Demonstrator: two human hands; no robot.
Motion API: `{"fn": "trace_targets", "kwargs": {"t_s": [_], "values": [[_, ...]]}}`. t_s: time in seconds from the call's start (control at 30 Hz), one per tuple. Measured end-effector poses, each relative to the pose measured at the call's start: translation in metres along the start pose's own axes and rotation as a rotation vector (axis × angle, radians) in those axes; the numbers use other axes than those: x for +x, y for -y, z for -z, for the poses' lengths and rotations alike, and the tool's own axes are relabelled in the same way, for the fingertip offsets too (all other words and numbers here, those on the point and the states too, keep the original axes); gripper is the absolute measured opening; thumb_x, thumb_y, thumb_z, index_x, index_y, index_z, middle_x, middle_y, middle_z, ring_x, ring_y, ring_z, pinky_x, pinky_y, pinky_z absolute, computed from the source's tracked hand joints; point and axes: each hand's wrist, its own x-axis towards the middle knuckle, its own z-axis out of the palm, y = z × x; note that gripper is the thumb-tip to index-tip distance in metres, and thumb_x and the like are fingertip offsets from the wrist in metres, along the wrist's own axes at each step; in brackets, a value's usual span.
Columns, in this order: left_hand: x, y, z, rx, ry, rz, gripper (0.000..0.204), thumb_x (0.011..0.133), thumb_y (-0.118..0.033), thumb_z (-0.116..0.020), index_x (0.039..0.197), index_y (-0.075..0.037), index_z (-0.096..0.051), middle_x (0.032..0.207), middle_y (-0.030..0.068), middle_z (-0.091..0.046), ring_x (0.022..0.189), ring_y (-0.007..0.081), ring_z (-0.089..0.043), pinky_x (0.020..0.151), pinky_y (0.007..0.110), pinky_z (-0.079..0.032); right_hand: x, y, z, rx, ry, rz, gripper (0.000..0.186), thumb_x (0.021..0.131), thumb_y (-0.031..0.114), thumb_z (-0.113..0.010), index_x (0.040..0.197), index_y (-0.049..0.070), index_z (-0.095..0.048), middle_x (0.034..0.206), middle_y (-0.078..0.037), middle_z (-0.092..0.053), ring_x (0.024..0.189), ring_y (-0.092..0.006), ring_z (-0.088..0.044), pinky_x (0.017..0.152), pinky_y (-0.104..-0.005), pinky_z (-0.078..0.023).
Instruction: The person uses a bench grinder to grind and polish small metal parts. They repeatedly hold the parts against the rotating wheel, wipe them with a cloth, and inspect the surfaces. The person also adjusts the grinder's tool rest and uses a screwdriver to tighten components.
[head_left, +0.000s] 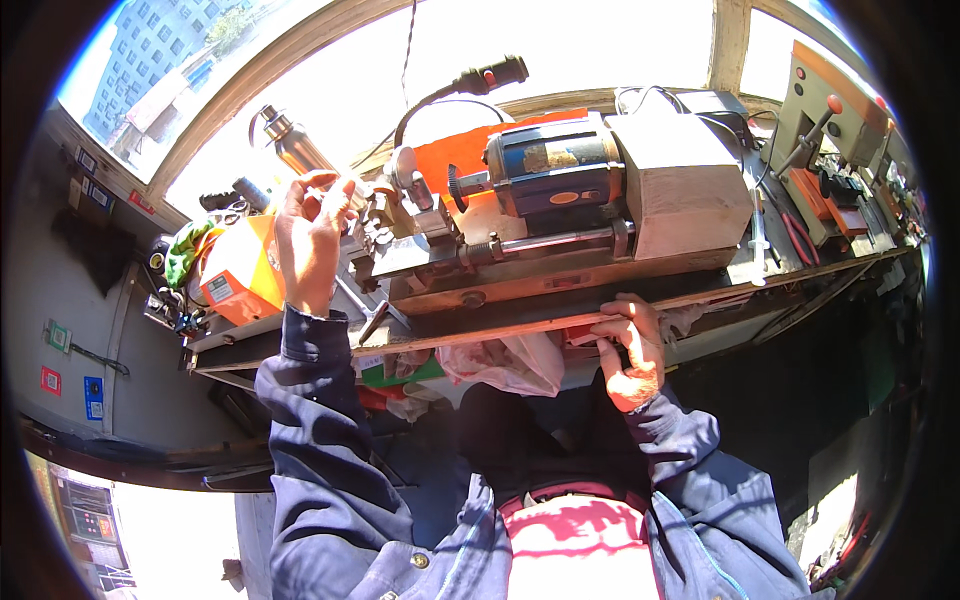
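A key cutting machine with a blue motor and a metal shaft stands on the bench. My left hand is raised at the left end of this machine, beside its metal clamps. Its fingers are curled in toward the thumb; whatever they pinch, if anything, is too small to make out. At the bench's front edge, my right hand rests with its fingers apart and nothing visible in it. A metal T-shaped handle lies near my left wrist.
An orange box and a metal bottle stand left. Behind the machine rises a gooseneck lamp. Red-handled pliers and a second machine are at right. Plastic bags hang under the bench edge.
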Motion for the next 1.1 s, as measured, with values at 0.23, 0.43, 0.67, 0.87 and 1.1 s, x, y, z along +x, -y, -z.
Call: {"fn": "trace_targets", "kwargs": {"t_s": [0.23, 0.43, 0.67, 0.87, 1.1], "values": [[0.000, 0.012, 0.009, -0.035, 0.150, -0.070, 0.042, 0.101, -0.020, -0.063, 0.137, 0.000, -0.055, 0.105, 0.0108, -0.071, 0.095, 0.0141, -0.068, 0.076, 0.025, -0.050, 0.000, 0.000, 0.002, -0.030, 0.014, 0.022, 0.023, 0.073, -0.010, -0.070, 0.092, 0.005, -0.069, 0.115, -0.014, -0.066, 0.120, -0.0372, -0.060, 0.096, -0.0434, -0.053], [-0.030, 0.049, 0.033, -0.244, 0.203, 0.068, 0.046, 0.097, -0.022, -0.074, 0.135, -0.001, -0.058, 0.115, 0.0065, -0.066, 0.104, 0.0134, -0.062, 0.094, 0.030, -0.047, 0.000, 0.000, 0.001, 0.009, 0.015, -0.003, 0.024, 0.074, -0.009, -0.067, 0.093, 0.005, -0.069, 0.115, -0.014, -0.065, 0.121, -0.0370, -0.058, 0.102, -0.0456, -0.047], [-0.033, 0.077, 0.040, -0.218, 0.172, 0.222, 0.065, 0.097, -0.033, -0.075, 0.145, 0.005, -0.051, 0.119, 0.0055, -0.066, 0.097, 0.0119, -0.059, 0.089, 0.027, -0.048, 0.001, 0.000, 0.000, -0.031, 0.000, 0.031, 0.023, 0.074, -0.010, -0.070, 0.092, 0.004, -0.070, 0.113, -0.014, -0.066, 0.119, -0.0370, -0.060, 0.098, -0.0436, -0.051], [-0.036, 0.065, 0.025, -0.209, 0.119, 0.114, 0.051, 0.100, -0.036, -0.070, 0.133, 0.002, -0.061, 0.113, 0.0044, -0.070, 0.092, 0.0096, -0.058, 0.082, 0.025, -0.045, 0.001, 0.000, 0.001, -0.028, 0.001, 0.023, 0.023, 0.074, -0.010, -0.069, 0.092, 0.004, -0.070, 0.114, -0.013, -0.065, 0.118, -0.0365, -0.060, 0.098, -0.0432, -0.051], [-0.038, 0.076, 0.028, -0.161, 0.054, 0.214, 0.042, 0.106, -0.039, -0.060, 0.131, -0.005, -0.063, 0.113, 0.0013, -0.068, 0.089, 0.0059, -0.057, 0.073, 0.023, -0.044, 0.002, 0.000, 0.000, -0.048, 0.004, 0.010, 0.023, 0.074, -0.011, -0.069, 0.092, 0.003, -0.070, 0.113, -0.013, -0.065, 0.117, -0.0367, -0.060, 0.096, -0.0435, -0.052]]}}
